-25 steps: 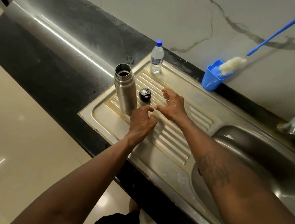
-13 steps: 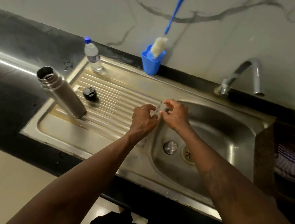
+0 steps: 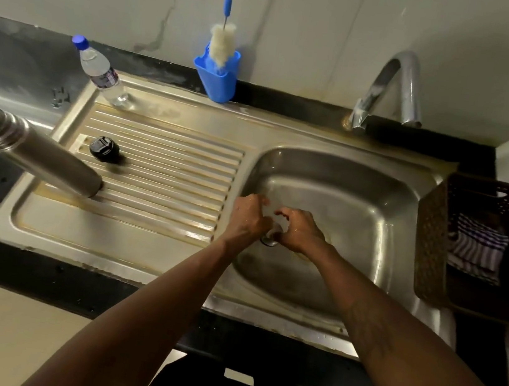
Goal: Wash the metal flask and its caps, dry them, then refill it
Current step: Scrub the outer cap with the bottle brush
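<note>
Early, I judge: left hand (image 3: 248, 216) and right hand (image 3: 300, 232) curl fingers round one cap (image 3: 275, 218) (blurred); flask (image 3: 39, 156) awaits washing.

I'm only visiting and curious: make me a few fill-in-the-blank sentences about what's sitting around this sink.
1. The metal flask stands uncapped on the ribbed drainboard, with a black ____ lying beside it.
2. The bottle brush stands in a ____ holder against the wall.
3. The striped cloth lies inside the brown ____.

Missing words: cap; blue; basket.
</note>
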`<state>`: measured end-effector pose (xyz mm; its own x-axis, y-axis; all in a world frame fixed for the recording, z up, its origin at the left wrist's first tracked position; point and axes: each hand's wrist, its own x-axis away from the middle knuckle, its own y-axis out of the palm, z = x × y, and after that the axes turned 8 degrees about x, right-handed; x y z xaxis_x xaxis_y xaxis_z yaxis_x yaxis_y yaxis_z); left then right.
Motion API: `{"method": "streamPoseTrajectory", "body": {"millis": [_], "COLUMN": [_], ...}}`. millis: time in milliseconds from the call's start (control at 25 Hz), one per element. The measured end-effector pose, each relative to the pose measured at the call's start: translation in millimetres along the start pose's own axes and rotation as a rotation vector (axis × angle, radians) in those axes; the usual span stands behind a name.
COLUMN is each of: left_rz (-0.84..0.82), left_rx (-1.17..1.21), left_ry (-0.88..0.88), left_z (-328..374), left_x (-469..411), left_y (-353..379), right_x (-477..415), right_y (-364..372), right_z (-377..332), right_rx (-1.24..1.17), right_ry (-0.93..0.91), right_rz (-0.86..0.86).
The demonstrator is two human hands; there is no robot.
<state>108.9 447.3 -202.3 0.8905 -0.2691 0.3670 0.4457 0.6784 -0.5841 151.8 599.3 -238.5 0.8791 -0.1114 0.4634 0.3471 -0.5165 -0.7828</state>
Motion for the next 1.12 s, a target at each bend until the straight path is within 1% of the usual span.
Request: {"method": "streamPoseTrajectory", "body": {"millis": [80,160,240,320,440,520,600,640,720,760,800,880,960,1120], "left_rz": [-0.021,-0.033,-0.041,-0.055,-0.057,-0.006,0.035,0.019,-0.041,-0.052,-0.040,0.065,0.161,0.278], "left_rx": [0.009,0.000,-0.010,-0.011,0.001,0.050,0.158,0.259,0.582,0.710,0.796,0.857,0.910,0.942], "left_ry": [-0.027,-0.038,-0.046,-0.064,-0.106,-0.138,-0.210,-0.270,-0.386,-0.405,-0.383,-0.314,-0.294,-0.238], "left_z": [-3.7,-4.5,-3.3,-4.2,-1.4,3.2,7.8,13.1,27.3,34.9,40.2,50.2,56.8,59.6], "left_x": [-1.2,-2.1,-2.3,-4.9,-5.2,-4.4,-7.4,-9.3,-12.1,-13.0,-16.2,-20.6,-25.8,-42.4], "left_y": [4.7,7.8,8.5,9.4,10.2,10.3,11.7,11.8,9.2,5.3,1.4,-16.1,-43.8,-105.6], "right_x": [-4.1,-7.4,-7.9,-6.7,-2.6,1.2,5.7,8.3,13.0,14.8,15.4,15.8,16.0,2.0], "right_y": [13.7,28.1,39.1,43.5,36.0,23.6,5.0,-5.8,-28.1,-39.4,-49.4,-67.8,-85.6,-118.9], "right_z": [-0.7,1.9,5.4,8.7,13.7,13.5,5.5,-0.4,-16.8,-26.6,-35.8,-53.6,-77.4,-133.4], "right_rx": [0.091,0.151,0.177,0.177,0.095,-0.075,-0.248,-0.321,-0.434,-0.466,-0.479,-0.477,-0.460,-0.518], "right_ry": [-0.068,-0.064,-0.028,-0.032,0.021,0.106,0.120,0.101,0.063,0.043,0.024,-0.045,-0.129,-0.147], "right_rz": [-0.043,-0.065,-0.041,0.012,0.093,0.153,0.246,0.298,0.352,0.350,0.348,0.353,0.383,0.510]}}
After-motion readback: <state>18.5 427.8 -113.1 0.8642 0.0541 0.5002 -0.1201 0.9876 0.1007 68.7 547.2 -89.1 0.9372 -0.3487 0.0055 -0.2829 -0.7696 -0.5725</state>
